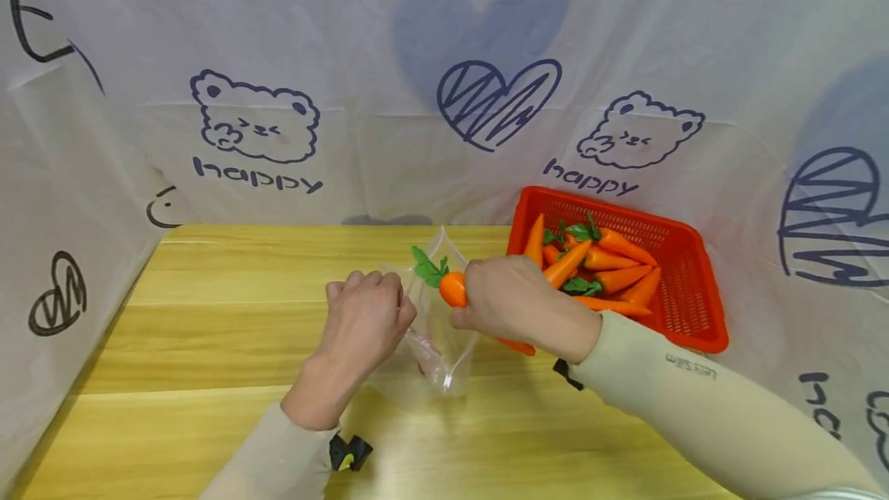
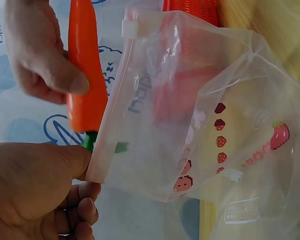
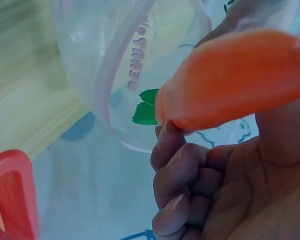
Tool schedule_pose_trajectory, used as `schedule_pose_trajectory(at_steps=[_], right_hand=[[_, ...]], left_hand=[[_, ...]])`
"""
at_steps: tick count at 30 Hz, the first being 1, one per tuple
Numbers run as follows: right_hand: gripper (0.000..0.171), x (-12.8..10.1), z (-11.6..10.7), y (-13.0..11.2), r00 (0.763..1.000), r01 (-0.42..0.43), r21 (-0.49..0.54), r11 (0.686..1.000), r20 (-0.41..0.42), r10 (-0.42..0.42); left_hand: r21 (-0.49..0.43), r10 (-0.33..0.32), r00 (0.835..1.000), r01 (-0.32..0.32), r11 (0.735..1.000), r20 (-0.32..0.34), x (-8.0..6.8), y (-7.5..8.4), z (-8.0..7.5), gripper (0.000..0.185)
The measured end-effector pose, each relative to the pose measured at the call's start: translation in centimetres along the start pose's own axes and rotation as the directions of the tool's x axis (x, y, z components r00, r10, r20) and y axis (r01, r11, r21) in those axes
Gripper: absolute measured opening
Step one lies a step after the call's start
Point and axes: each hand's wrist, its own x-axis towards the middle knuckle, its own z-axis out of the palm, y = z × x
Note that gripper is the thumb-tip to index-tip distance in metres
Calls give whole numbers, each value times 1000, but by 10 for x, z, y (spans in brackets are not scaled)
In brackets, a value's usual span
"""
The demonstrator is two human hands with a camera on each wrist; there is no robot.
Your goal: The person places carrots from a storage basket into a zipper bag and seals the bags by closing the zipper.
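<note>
Left hand (image 1: 364, 322) pinches the rim of a clear zip bag (image 1: 434, 346), thumb and fingers curled on the edge by the zipper strip, holding the mouth up above the wooden surface (image 1: 229, 330). Left wrist view: bag (image 2: 200, 125) is thin film printed with small strawberries, slack and creased below the pinch.

Right hand (image 1: 517, 303) is wrapped around a toy carrot (image 1: 454, 288), leaf end forward, green top just at the bag mouth. Right wrist view: carrot (image 3: 235, 80) lies across the curled fingers (image 3: 180, 165), leaves touching or just inside the bag's rim; cannot tell which.

Orange basket (image 1: 694, 307) sits to the right, near the right forearm, holding more carrots (image 1: 611, 268).

Judgement: carrot looks light, rigid, smooth plastic, likely a bit slick; best held around the thick mid-body. Bag is floppy, collapses unless the rim is held near the zipper; film probably clings and folds.
</note>
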Motion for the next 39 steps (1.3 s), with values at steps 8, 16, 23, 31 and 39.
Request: schedule_pose_trajectory(at_steps=[8,16,23,31,39], right_hand=[[45,26,5,-3,980,-109,58,992,173,98],[41,40,19,-2,971,-151,87,985,201,131],[35,50,33,-4,962,-133,118,984,255,100],[45,58,53,-10,986,-133,234,963,131,105],[47,59,69,-13,987,-148,234,961,99,128]], left_hand=[[-6,7,1000,-7,1000,2,2,5,2,26],[-1,22,1000,-22,1000,-17,2,10,4,24],[-1,36,999,-36,999,-40,0,14,8,24],[-32,0,1000,1,999,26,-1,16,8,24],[-53,-56,995,61,997,87,-3,15,6,23]])
